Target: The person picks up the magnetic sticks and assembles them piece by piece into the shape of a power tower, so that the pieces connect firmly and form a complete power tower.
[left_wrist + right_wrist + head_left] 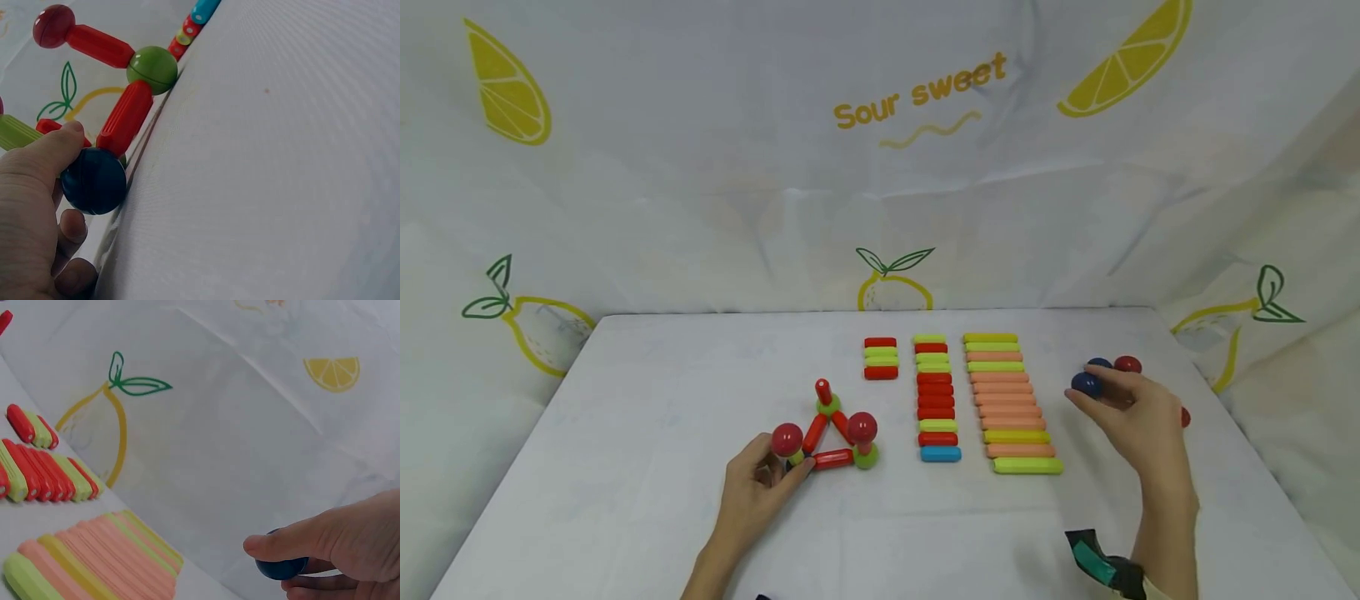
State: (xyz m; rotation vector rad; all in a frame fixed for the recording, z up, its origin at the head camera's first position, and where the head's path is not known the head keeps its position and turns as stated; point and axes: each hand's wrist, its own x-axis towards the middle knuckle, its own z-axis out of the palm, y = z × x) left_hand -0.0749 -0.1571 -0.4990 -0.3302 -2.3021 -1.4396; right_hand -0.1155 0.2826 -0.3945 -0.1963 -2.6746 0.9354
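A frame of magnetic rods and balls stands left of centre on the table. Its base is a triangle of red rods [833, 459] with green balls [865, 456] at two corners and a dark blue ball [95, 182] at the near-left one. Two of its uprights carry red balls [787, 439]; the far upright, a red rod [823, 391], has no ball on top. My left hand [752, 487] grips the near-left corner, thumb against the blue ball. Over at the right, my right hand [1142, 421] pinches another blue ball [1086, 384] between thumb and fingers.
Beside the frame lie a short column of red and green rods [881, 352], a longer one [935, 402] ending in a blue rod [941, 454], and a column of long peach, yellow and green rods [1006, 400]. Around my right hand are red balls [1127, 364] and a blue ball [1100, 362].
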